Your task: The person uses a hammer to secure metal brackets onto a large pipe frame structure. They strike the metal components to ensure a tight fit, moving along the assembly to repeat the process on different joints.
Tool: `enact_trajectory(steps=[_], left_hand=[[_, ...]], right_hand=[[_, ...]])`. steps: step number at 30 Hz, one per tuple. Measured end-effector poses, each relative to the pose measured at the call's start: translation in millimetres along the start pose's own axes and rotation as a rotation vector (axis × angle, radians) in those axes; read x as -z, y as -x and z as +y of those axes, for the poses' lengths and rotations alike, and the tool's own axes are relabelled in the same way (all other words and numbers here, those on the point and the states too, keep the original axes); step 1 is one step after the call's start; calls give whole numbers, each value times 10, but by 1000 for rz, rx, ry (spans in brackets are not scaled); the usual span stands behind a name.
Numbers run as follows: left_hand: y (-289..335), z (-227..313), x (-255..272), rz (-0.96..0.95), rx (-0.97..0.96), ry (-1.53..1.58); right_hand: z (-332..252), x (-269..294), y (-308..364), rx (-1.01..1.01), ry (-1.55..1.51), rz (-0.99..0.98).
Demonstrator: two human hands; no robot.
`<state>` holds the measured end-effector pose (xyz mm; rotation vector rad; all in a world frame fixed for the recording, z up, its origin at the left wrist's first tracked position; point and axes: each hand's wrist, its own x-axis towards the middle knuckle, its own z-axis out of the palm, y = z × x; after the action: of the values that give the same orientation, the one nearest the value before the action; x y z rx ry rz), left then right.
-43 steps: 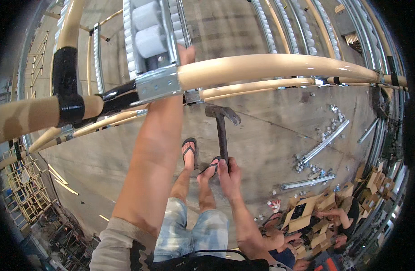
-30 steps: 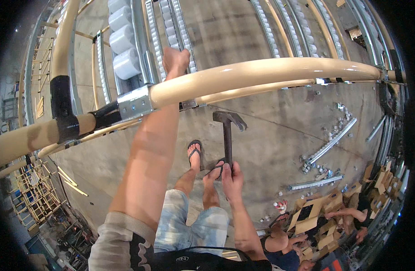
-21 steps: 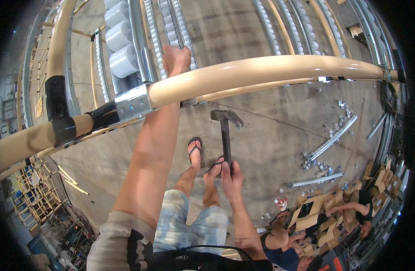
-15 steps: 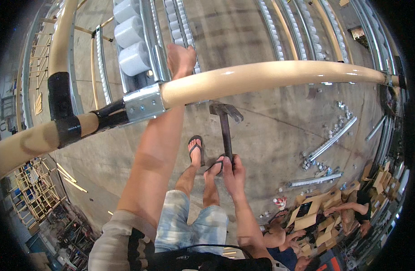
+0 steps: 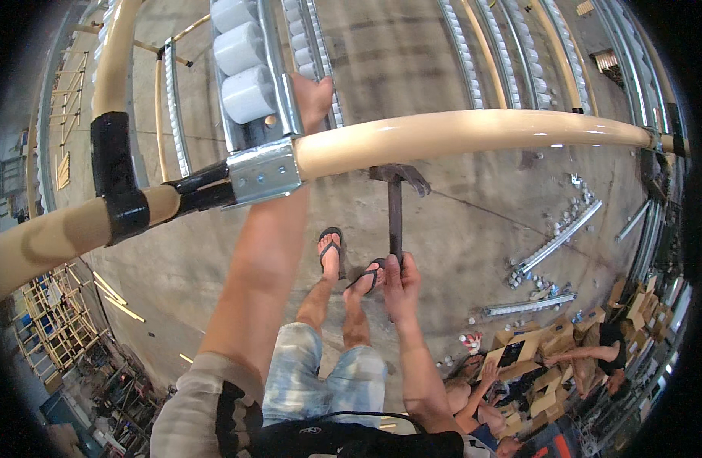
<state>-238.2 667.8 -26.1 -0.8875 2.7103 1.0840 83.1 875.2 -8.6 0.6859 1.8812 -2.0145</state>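
Observation:
My right hand [image 5: 401,284] is wrapped round the dark handle of a claw hammer [image 5: 396,210], whose head points up toward the beige pipe [image 5: 473,131]. My left arm passes under that pipe. Beyond it, my left hand [image 5: 313,99] grips the side of a metal roller track [image 5: 281,65] with white rollers [image 5: 248,95]; its fingers are partly hidden behind the rail. The track's end sits in a silver metal bracket [image 5: 265,174] on the pipe. To the left, a black pipe joint [image 5: 116,172] links the cross pipe to another beige pipe.
More roller tracks [image 5: 500,53] run away at the back. Loose tracks [image 5: 561,237] and scattered white rollers lie on the concrete floor at right. Near the cardboard boxes [image 5: 519,351] at lower right, other people sit. A rack of beige pipes [image 5: 57,320] stands at lower left.
The roller track and its bracket have shifted right along the pipe, with my left hand still at the track. The hammer has moved slightly right and up, close under the pipe.

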Motion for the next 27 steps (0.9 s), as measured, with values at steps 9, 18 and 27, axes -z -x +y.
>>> enact_trajectory(steps=[9,18,27], left_hand=[[70,-18,-109,268,-23,-72],[124,26,-62,266,21,-109],[197,-103,84,158,-50,-71]], right_hand=[[-156,14,44,-15,54,28],[-611,-80,-161,264,389,-76],[-575,-238,-310,286,593,-89]])
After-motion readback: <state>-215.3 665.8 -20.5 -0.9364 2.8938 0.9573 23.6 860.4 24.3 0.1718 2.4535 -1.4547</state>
